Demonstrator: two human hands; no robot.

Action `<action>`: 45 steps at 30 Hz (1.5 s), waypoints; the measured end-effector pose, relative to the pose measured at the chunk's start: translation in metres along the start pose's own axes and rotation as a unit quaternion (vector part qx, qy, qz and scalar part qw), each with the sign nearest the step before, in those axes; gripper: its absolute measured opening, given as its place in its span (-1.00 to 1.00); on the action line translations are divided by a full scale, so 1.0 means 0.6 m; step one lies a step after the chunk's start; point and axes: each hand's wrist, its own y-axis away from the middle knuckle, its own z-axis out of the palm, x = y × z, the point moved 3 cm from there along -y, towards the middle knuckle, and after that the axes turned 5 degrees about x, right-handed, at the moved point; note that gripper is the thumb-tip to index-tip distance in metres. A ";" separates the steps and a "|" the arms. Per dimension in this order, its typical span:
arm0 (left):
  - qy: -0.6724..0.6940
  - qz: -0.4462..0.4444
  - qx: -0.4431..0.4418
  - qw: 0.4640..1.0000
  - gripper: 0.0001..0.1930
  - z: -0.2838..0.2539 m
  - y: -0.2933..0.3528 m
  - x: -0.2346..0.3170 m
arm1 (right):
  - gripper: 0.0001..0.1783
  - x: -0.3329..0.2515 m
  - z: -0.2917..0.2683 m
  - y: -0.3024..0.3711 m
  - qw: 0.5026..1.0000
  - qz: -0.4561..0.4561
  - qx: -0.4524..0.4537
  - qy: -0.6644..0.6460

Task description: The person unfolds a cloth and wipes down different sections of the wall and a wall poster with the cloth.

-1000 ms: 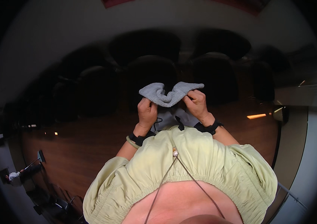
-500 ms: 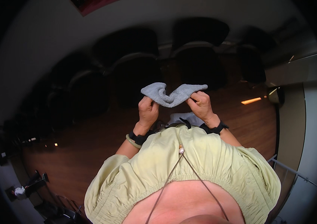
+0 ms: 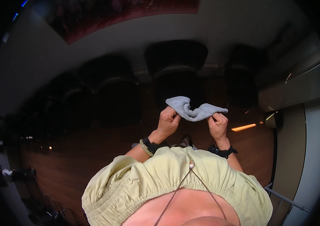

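A small grey terry cloth [image 3: 194,112] is stretched between my two hands, out in front of my body. My left hand [image 3: 168,121] pinches its left part from below, fingers curled in. On the other side, my right hand [image 3: 218,126] grips the right part near the pointed corner. The cloth sags in a fold at its middle, and its left and right ends stick up past my fingers. Both wrists wear black bands, and a pale bangle [image 3: 146,147] circles the left one.
Dark chairs [image 3: 176,56] line the far wall in a row. Brown wooden floor [image 3: 92,150] lies below. A pale counter or ledge [image 3: 299,84] runs along the right, with a metal rail [image 3: 286,196] at the lower right. A red-edged picture [image 3: 130,19] hangs on the wall.
Both hands and the cloth have shifted right and slightly nearer in the view. More of the far wall and picture shows. The grip on the cloth looks the same.
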 end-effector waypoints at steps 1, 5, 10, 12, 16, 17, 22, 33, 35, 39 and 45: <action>-0.004 0.003 0.004 1.000 -0.71 0.010 -0.012 0.003 | -0.86 0.007 -0.007 -0.013 1.000 -0.005 -0.001 -0.004; -0.046 0.010 0.034 0.998 -0.74 0.049 -0.038 0.003 | -0.87 0.034 -0.018 -0.061 0.999 0.016 -0.013 -0.034; -0.092 0.015 0.088 0.992 -0.74 0.091 -0.067 -0.017 | -0.86 0.071 -0.016 -0.095 0.998 0.010 -0.024 -0.049; -0.090 0.031 0.101 0.990 -0.74 0.099 -0.091 -0.026 | -0.85 0.062 -0.013 -0.111 0.997 0.001 0.000 -0.071; -0.081 0.044 0.129 0.987 -0.75 0.097 -0.132 -0.032 | -0.85 0.046 -0.013 -0.146 0.999 -0.017 0.023 -0.041; -0.076 0.048 0.128 0.988 -0.75 0.097 -0.145 -0.032 | -0.87 0.042 -0.016 -0.160 0.999 -0.026 0.027 -0.021; -0.051 0.072 0.150 0.985 -0.75 0.094 -0.173 -0.033 | -0.90 0.036 0.000 -0.206 0.996 -0.042 0.071 -0.021; -0.072 0.145 0.303 0.939 -0.72 0.067 -0.142 0.039 | -0.85 -0.043 -0.022 -0.251 0.971 -0.208 0.086 -0.077; -0.071 0.169 0.316 0.931 -0.73 0.055 -0.154 0.058 | -0.88 -0.065 -0.025 -0.260 0.967 -0.225 0.093 -0.078; -0.067 0.181 0.289 0.938 -0.76 0.143 -0.191 0.094 | -0.94 0.003 -0.099 -0.299 0.955 -0.263 0.109 -0.083; 0.076 0.125 0.327 0.934 -0.75 0.302 -0.342 0.078 | -0.89 0.158 -0.221 -0.478 0.960 -0.275 0.042 -0.021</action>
